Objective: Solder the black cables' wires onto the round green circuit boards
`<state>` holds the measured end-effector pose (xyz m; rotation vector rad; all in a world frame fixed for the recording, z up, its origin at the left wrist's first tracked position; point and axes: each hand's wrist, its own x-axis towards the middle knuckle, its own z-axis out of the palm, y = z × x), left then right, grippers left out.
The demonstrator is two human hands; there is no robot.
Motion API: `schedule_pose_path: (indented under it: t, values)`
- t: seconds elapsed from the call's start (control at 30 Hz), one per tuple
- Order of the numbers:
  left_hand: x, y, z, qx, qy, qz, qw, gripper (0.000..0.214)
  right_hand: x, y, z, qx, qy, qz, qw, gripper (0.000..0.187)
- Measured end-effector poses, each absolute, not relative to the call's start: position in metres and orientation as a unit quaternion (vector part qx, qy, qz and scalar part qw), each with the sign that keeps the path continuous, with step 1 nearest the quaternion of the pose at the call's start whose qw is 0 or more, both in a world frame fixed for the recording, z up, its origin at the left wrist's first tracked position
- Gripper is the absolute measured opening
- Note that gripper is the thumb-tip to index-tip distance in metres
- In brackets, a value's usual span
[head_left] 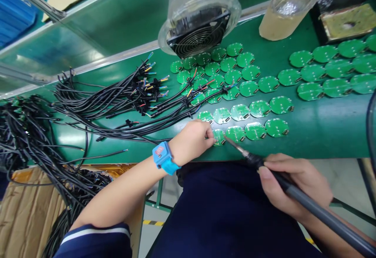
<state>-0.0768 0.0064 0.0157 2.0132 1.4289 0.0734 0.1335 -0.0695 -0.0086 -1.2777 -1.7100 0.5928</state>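
**While the right hand [293, 181] holds a soldering iron [308, 203], the left hand [192, 140] bends in at a green board [217, 137]**

Where the two hands come nearest each other, the green board lies at the left end of the nearest row on the green worktop [323, 132]. The left hand's grip is curled in at the left edge of that board, thumb and fingers close together; whether they pinch the board, a lead or nothing, I cannot tell. The right hand's grip is closed round the dark handle of the soldering iron, whose metal tip points left and ends at the right side of the same board. Contact between tip and board is too small to make out.

Three more round boards [255, 131] continue that row to the right, a row of five lies just behind, and larger groups spread farther back. Left of them, black cables [96, 101] lie in a loose bundle, their coloured wire ends mostly toward the boards; several reach over the boards' left side. A fan [199, 35] in a clear hood hangs above the back rows. At the far right, a beige cup [274, 25] stands near a yellowish sponge [349, 21]. The left wrist wears a blue band [163, 157].
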Motion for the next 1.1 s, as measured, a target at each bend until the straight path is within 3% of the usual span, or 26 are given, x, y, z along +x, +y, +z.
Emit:
schedule_pose_path:
  t: [0.23,0.43,0.53,0.63,0.87,1.1]
  values:
    - [-0.076,-0.003,0.015,0.772,0.564,0.029,0.293,0.016,0.159,-0.07,-0.023,-0.487,-0.66,0.244,0.517,0.02]
    - [-0.094,-0.008,0.016,0.795,0.593,0.101,0.085,0.024,0.176,-0.074,-0.033,-0.502,-0.621,0.274,0.537,0.019]
    - [-0.095,0.016,0.018,0.798,0.582,0.153,0.037,0.02,0.18,-0.075,-0.038,-0.5,-0.615,0.255,0.554,0.017]
    - [-0.075,0.049,0.017,0.827,0.539,0.158,0.022,0.019,0.182,-0.075,-0.04,-0.512,-0.606,0.237,0.56,0.015]
    - [-0.026,0.102,0.0,0.848,0.528,0.038,-0.012,0.017,0.186,-0.079,-0.038,-0.512,-0.6,0.217,0.576,0.024]
    - [-0.033,0.071,0.017,0.842,0.501,0.175,0.092,0.009,0.19,-0.079,-0.034,-0.493,-0.62,0.189,0.581,0.028]
